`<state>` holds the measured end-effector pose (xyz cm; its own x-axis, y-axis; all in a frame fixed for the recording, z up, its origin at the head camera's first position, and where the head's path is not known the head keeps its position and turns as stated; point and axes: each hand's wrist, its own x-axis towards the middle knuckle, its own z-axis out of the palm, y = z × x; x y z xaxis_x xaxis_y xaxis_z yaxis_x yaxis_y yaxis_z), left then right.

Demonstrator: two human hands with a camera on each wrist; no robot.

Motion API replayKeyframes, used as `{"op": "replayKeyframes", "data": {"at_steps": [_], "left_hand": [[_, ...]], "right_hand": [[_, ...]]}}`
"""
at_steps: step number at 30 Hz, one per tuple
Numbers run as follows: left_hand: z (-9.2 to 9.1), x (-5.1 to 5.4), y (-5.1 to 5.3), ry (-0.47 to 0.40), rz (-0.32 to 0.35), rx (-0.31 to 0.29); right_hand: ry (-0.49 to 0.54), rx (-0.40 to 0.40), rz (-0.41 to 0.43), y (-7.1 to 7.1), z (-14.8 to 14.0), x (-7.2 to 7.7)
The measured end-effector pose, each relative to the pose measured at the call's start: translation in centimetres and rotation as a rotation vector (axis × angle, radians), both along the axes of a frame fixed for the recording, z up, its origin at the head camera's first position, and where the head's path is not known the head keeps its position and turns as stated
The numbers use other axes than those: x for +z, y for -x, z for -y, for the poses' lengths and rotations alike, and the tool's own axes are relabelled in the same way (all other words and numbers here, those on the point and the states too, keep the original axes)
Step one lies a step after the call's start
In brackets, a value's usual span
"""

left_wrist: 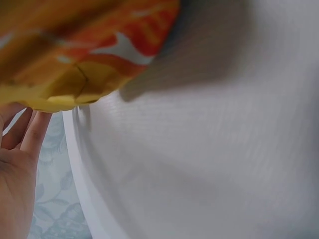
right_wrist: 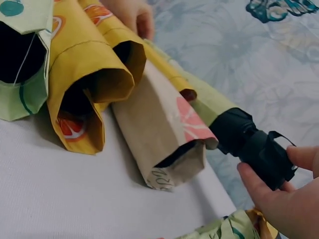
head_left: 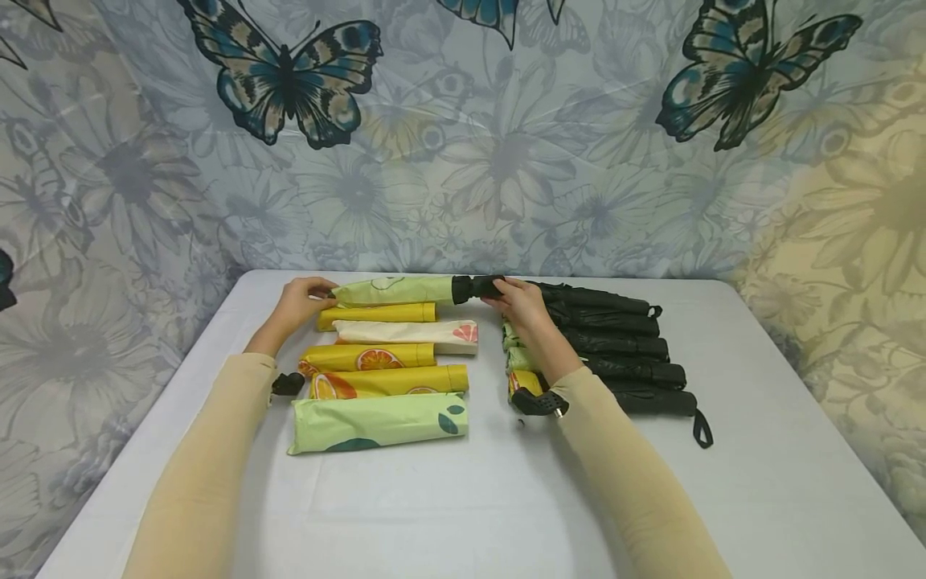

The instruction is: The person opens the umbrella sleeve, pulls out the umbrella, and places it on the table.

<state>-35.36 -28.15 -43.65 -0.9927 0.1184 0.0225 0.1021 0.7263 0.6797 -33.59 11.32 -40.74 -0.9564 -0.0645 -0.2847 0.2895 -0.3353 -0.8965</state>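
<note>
At the back of the table, a folded umbrella lies in a pale green sleeve (head_left: 394,289), its black handle (head_left: 481,288) sticking out to the right. My right hand (head_left: 526,310) pinches that handle between thumb and fingers, clearest in the right wrist view, where the handle (right_wrist: 264,157) has a thin loop. The left hand (head_left: 292,310) pinches the sleeve's far left end. In front lie yellow sleeves (head_left: 391,382) with orange slices, a cream sleeve (head_left: 405,331) with a pink citrus slice, and a light green sleeve (head_left: 376,422) with dark leaves. The visible sleeve mouths face right.
Several folded black umbrellas (head_left: 622,366) lie in a row on the right, partly behind the right forearm; green and yellow print shows at their left ends. A white cloth covers the table (head_left: 434,515). A butterfly-patterned curtain (head_left: 470,185) hangs close behind.
</note>
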Motion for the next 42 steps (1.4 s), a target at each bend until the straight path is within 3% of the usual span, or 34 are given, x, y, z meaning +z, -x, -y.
{"op": "replayKeyframes", "data": {"at_steps": [6, 12, 34, 42], "left_hand": [[-0.1, 0.1, -0.1, 0.0, -0.002, 0.003], [0.0, 0.0, -0.2, -0.003, -0.007, 0.002], [0.5, 0.0, -0.3, 0.015, -0.022, 0.004], [0.5, 0.0, -0.2, 0.002, -0.01, 0.016]], "right_hand": [[0.014, 0.001, -0.001, -0.3, -1.0, 0.2], [-0.037, -0.018, -0.019, -0.4, -2.1, 0.7], [-0.059, -0.139, -0.096, -0.7, -6.7, 2.9], [0.028, -0.215, -0.11, -0.8, -8.9, 3.9]]}}
